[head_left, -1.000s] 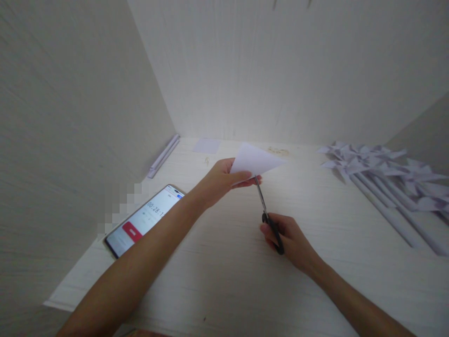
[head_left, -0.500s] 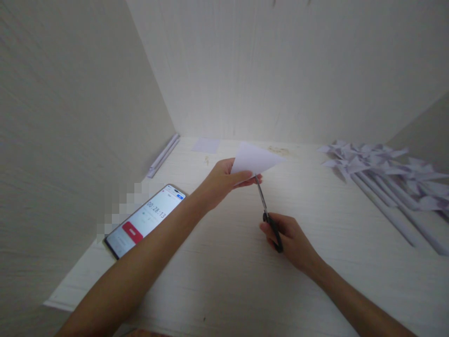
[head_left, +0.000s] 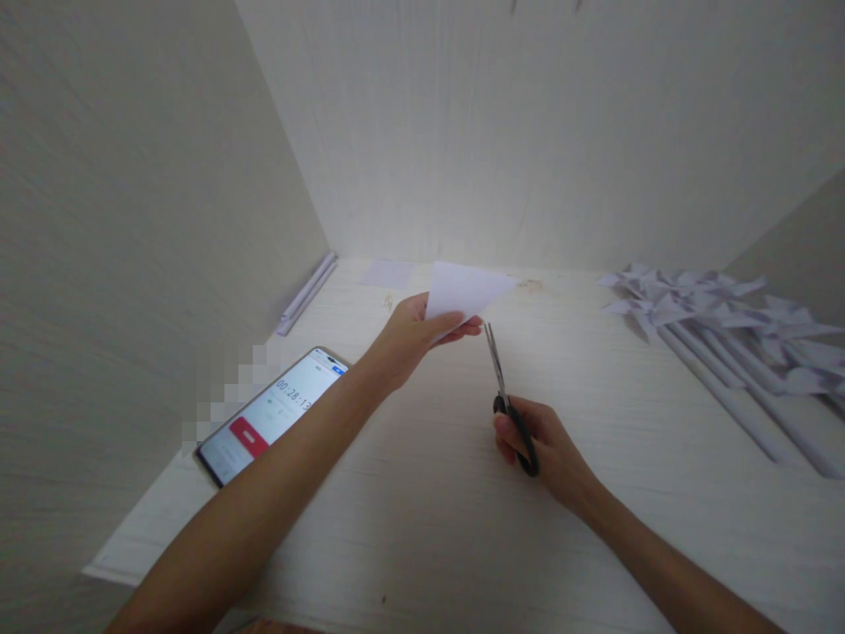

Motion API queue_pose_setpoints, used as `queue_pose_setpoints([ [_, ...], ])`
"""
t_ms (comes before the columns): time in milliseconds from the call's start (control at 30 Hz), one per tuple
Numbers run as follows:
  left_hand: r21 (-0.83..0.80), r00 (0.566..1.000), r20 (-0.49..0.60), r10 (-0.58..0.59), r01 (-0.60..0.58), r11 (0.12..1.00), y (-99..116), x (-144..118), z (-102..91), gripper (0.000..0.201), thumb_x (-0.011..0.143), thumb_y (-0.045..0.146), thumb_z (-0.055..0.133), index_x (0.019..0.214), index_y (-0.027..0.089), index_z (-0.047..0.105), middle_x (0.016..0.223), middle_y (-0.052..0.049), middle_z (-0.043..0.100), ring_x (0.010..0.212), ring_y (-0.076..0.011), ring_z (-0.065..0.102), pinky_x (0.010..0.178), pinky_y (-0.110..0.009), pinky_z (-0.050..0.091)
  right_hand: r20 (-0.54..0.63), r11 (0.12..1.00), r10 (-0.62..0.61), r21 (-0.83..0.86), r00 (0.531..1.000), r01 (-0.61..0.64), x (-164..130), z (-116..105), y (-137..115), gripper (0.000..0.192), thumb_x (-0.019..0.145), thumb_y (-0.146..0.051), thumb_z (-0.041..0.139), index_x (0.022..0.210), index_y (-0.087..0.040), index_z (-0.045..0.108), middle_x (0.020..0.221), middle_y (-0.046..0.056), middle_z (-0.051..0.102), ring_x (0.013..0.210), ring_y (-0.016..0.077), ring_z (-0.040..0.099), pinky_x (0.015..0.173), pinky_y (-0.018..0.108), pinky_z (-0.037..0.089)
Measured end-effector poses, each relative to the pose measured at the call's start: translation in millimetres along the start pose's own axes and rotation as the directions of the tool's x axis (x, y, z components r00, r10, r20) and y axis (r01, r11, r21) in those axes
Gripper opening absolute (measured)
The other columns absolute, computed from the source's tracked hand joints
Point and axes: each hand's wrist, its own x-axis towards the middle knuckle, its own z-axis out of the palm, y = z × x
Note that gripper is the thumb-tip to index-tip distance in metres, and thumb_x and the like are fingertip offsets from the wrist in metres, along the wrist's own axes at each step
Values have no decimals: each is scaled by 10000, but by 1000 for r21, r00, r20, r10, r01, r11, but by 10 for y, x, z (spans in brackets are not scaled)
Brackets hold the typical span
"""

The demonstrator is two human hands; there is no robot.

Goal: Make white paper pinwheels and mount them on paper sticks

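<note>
A folded piece of white paper (head_left: pixel 466 289), roughly triangular with its tip to the right, is pinched between the thumb and fingers of my left hand (head_left: pixel 426 330) above the table. My right hand (head_left: pixel 538 445) is closed around the black handles of a pair of scissors (head_left: pixel 497 365). The scissor blades point up and away from me, slightly parted. Their tips are just right of my left fingertips, apart from the paper. Whether the paper has a cut along its lower edge I cannot make out.
A phone (head_left: pixel 268 418) showing a timer lies at the left, partly behind my left forearm. Rolled paper sticks (head_left: pixel 309 292) lie along the left wall, near a flat paper square (head_left: pixel 387 273). Several paper pinwheels (head_left: pixel 713 317) on sticks are piled at the right.
My left hand has moved slightly left with the folded paper. The scissors have come away from the paper's lower edge, and their blades have parted a little.
</note>
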Motion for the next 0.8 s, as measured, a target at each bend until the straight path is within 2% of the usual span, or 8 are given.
queue_pose_setpoints([
  [233,-22,998,-62,-32,30,999,-26,35,-16,151,647,161,600,774,85,572,703,-32,637,654,-94,590,796,-304,441,-60,1000,-14,-10,998,14,29,6,17,394,731,-531,431,546,-185,396,455,-30,414,424,82,362,415,226,281],
  [367,-72,996,-83,-40,34,997,-164,96,-81,162,631,158,622,760,81,560,681,-27,627,631,-90,586,800,-317,445,-107,994,-44,-105,993,33,118,-117,31,379,761,-497,391,565,-175,430,500,-19,429,450,85,372,433,226,303],
  [433,-155,998,-39,-55,48,987,-274,124,-132,182,626,166,638,770,91,555,692,-24,628,647,-91,591,795,-307,453,-93,992,-6,-126,996,-6,186,-248,44,323,771,-459,383,652,-169,460,558,-12,457,456,86,386,424,221,309],
  [533,-268,989,87,-119,138,954,-432,137,-204,188,645,206,641,768,92,554,709,-41,637,665,-101,600,769,-276,469,-104,975,-1,-221,995,-22,324,-514,48,250,747,-398,417,729,-157,483,620,5,504,456,89,417,428,224,331],
  [600,-286,976,160,-150,191,939,-502,124,-235,196,641,213,650,767,99,551,702,-41,642,660,-111,608,739,-265,479,-139,919,-45,-394,989,-14,449,-697,36,219,754,-346,400,751,-149,497,632,16,519,485,104,459,451,228,346],
  [633,-288,972,177,-156,203,936,-523,114,-243,196,642,215,651,766,102,550,694,-38,642,653,-111,609,726,-259,482,-163,861,-64,-508,985,-29,522,-777,28,213,765,-322,383,733,-148,502,626,23,530,510,115,484,474,230,357],
  [700,-281,965,199,-170,222,934,-546,92,-247,204,636,219,658,761,97,552,679,-41,642,635,-111,608,711,-257,484,-205,649,-84,-754,975,-103,682,-896,13,238,795,-298,349,687,-154,504,616,32,553,557,134,524,514,233,363],
  [800,-279,959,219,-179,237,931,-561,66,-241,217,627,221,666,764,85,565,679,-55,644,632,-115,605,720,-271,481,-243,538,-91,-828,966,-158,918,-948,20,217,782,-262,401,663,-140,535,669,88,591,646,189,551,557,267,350],
])
